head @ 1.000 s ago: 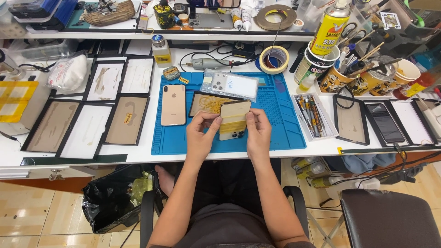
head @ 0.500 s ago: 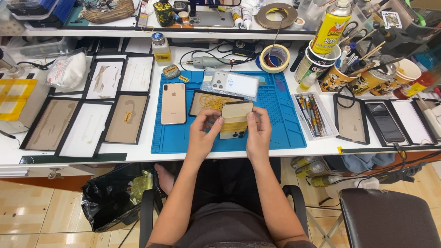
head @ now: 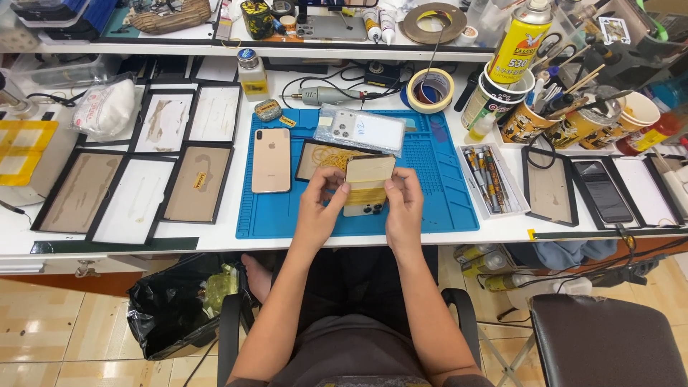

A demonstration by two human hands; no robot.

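1. Phone [head: 367, 188], gold, held over the blue mat's [head: 444, 208] near edge; likely rigid, slick, fragile.
2. Left hand [head: 320, 208] and right hand [head: 403, 208] fingers pinch its side edges, the sensible grip.

Bare blue mat [head: 444, 193] right, gold phone [head: 271, 160] blocking left

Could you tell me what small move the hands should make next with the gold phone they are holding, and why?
Probably lower the gold phone wrapped in yellowish bands onto the bare front part of the blue silicone work mat. The left hand and right hand pinch it by its edges above the mat, camera end toward the person, so resting it would likely steady it.
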